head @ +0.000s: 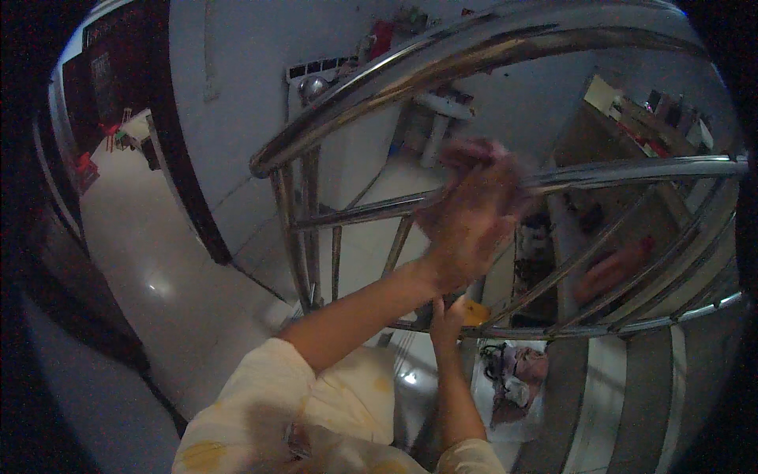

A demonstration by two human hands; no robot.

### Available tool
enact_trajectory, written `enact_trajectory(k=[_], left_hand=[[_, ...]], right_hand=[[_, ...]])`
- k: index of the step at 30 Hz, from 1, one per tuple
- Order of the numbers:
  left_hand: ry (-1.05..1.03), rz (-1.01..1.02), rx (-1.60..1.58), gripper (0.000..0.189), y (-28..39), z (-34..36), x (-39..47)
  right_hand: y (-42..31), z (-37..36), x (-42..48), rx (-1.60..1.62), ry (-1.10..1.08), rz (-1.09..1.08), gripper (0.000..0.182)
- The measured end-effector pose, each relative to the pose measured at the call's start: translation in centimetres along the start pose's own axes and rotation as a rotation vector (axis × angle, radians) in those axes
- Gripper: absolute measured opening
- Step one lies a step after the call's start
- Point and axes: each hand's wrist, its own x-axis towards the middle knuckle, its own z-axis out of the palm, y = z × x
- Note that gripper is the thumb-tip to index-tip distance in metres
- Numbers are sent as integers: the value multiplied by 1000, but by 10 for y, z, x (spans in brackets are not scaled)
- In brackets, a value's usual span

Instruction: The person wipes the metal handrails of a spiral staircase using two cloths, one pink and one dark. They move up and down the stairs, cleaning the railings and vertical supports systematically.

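Observation:
My left hand (468, 237) reaches to the middle rail (379, 210) of a stainless-steel stair railing. A reddish cloth (474, 153), blurred, is bunched in it and pressed around the rail. Lower down, my right hand (448, 320) is near the bottom rail (533, 333), with its fingers curled at a small dark thing partly hidden by my left forearm. What that thing is cannot be told. Above both hands curves the thick top handrail (414, 74). Slanted metal balusters (598, 243) run down from the middle rail on the right.
Stair treads (607, 379) lie at the lower right. A whitish tray or bag (482, 409) there holds brown cloth and dark cords. Beyond the railing are a white washbasin (444, 106) and a cluttered counter (663, 124). A dark-framed doorway (183, 154) and red stools (86, 169) stand left.

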Motion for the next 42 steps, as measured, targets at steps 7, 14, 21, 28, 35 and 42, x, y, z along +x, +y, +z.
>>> enact_trajectory(k=[7,14,21,28,35,42], left_hand=[[-53,115,103,51,59,59,106],[-132,-58,111,39,22,26,76],[-131,-194,575,30,-89,-40,-62],[-29,-195,822,18,-193,-110,-167],[305,-681,321,22,-198,-101,-189],[902,-801,-135,26,-182,-91,-173]], right_hand=[[70,16,-6,-26,-94,-44,50],[-12,3,-8,-32,26,43,50],[17,0,1,-136,61,210,55],[28,11,0,-287,83,231,54],[27,8,0,-222,106,155,53],[13,11,-2,-29,126,191,49]])
